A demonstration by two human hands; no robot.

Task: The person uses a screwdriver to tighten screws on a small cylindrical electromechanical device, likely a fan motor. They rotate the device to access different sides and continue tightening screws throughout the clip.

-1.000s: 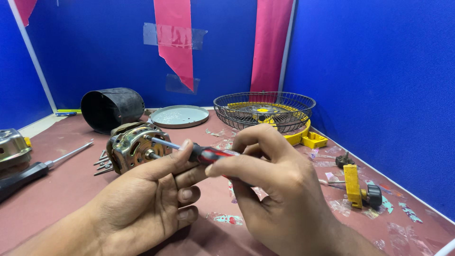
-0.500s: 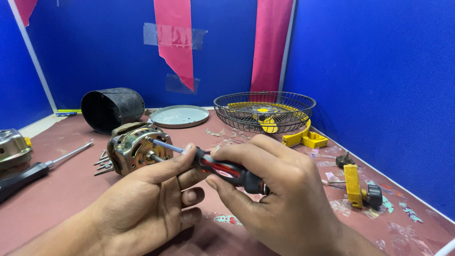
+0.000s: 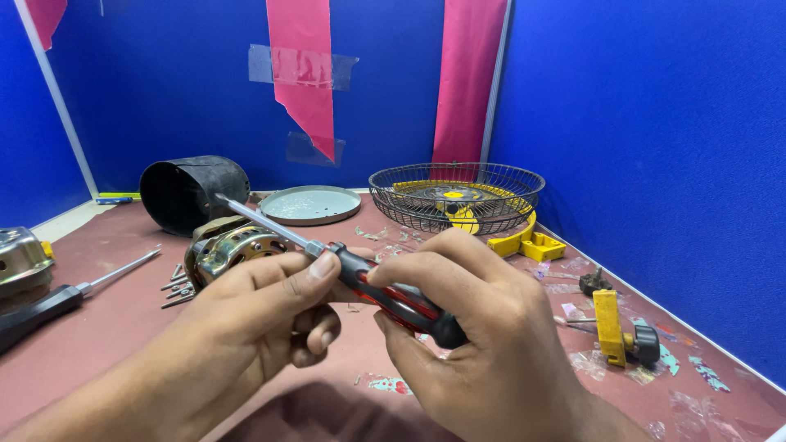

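already the fan lies in pieces: the wire grille [image 3: 456, 196] with yellow parts inside, a round grey plate [image 3: 309, 204] and a black cylindrical cover [image 3: 193, 192] sit apart at the back of the maroon table [image 3: 106, 327], and loose screws [image 3: 175, 286] lie beside the brassy, slotted motor [image 3: 233, 248]. the motor housing itself looks unopened. the right hand [image 3: 483, 344] wraps its fingers around the glossy red-and-black screwdriver [image 3: 360, 278], held above the table, steel shaft slanting up-left past the motor; the left hand [image 3: 262, 315] pinches the handle's front with thumb and curled fingers.
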